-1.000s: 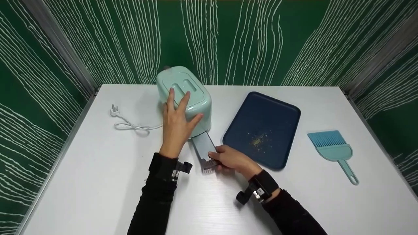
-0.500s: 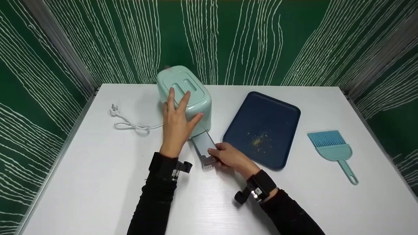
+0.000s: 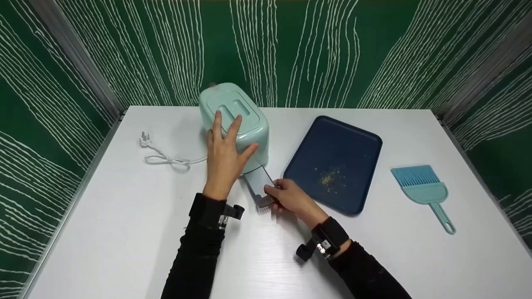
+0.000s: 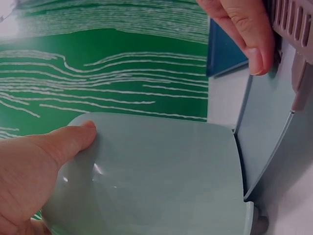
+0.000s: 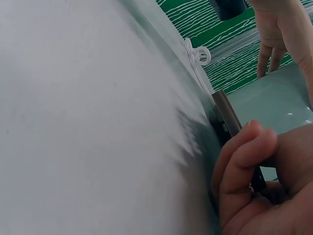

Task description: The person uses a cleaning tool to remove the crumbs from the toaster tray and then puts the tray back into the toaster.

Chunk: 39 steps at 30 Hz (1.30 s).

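A mint-green toaster (image 3: 249, 143) with two slots on top stands left of the middle of the table. My left hand (image 3: 224, 155) rests spread over its near end, fingers on the top and thumb at the end face. From the bottom of that end juts a grey crumb tray (image 3: 257, 182), its inner part hidden inside the toaster. My right hand (image 3: 293, 197) pinches the tray's slotted brown handle (image 4: 296, 24) at its right corner, thumb on top and fingers curled underneath. In the right wrist view those curled fingers (image 5: 242, 161) cover part of the handle.
A dark blue tray (image 3: 341, 153) holding a patch of crumbs (image 3: 327, 180) lies right of the toaster. Farther right is a teal hand brush (image 3: 426, 193). A white cord with a plug (image 3: 145, 141) lies on the left. Green walls (image 3: 232, 50) enclose the back and sides.
My right hand has moved slightly away from me, and the crumb tray has slid a little farther into the toaster. The left hand has stayed in place on the toaster.
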Tool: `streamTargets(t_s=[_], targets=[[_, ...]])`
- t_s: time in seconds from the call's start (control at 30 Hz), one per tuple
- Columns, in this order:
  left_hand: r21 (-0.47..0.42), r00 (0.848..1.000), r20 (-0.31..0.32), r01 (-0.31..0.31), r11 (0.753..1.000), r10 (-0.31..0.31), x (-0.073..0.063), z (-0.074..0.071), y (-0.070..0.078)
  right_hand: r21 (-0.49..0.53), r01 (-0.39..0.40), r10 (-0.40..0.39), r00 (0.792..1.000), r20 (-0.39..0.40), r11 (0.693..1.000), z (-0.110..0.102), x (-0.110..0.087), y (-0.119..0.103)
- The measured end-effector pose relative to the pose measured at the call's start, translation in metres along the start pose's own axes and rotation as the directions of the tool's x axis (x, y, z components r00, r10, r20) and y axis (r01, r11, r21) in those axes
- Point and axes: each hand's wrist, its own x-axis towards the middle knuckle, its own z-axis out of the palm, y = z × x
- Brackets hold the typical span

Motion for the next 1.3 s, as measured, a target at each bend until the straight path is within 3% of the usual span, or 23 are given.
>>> streamTargets(t_s=[0.2, 0.4, 0.77, 1.03, 1.3], targets=[[-0.014, 1.000, -0.012, -0.009, 1.000, 0.009, -0.001, 0.000, 0.000, 0.080, -0.004, 0.006, 0.999, -0.035, 0.997, 0.003, 0.000, 0.001], [-0.010, 1.000, -0.010, -0.006, 1.000, 0.006, -0.001, -0.001, 0.000, 0.097, -0.012, 0.017, 0.999, -0.051, 0.995, 0.005, -0.002, 0.001], [-0.005, 1.000, -0.002, -0.005, 1.000, 0.005, 0.000, -0.001, 0.000, 0.129, 0.053, -0.040, 0.994, -0.097, 0.990, 0.008, -0.004, 0.004], [-0.005, 1.000, -0.011, -0.006, 1.000, 0.006, 0.000, 0.000, -0.001, -0.010, 0.061, -0.062, 0.984, -0.168, 0.998, 0.013, -0.001, 0.001], [-0.004, 1.000, 0.001, 0.000, 1.000, 0.000, 0.000, 0.000, 0.000, 0.025, 0.057, -0.051, 0.979, -0.198, 0.998, 0.014, 0.005, 0.000]])
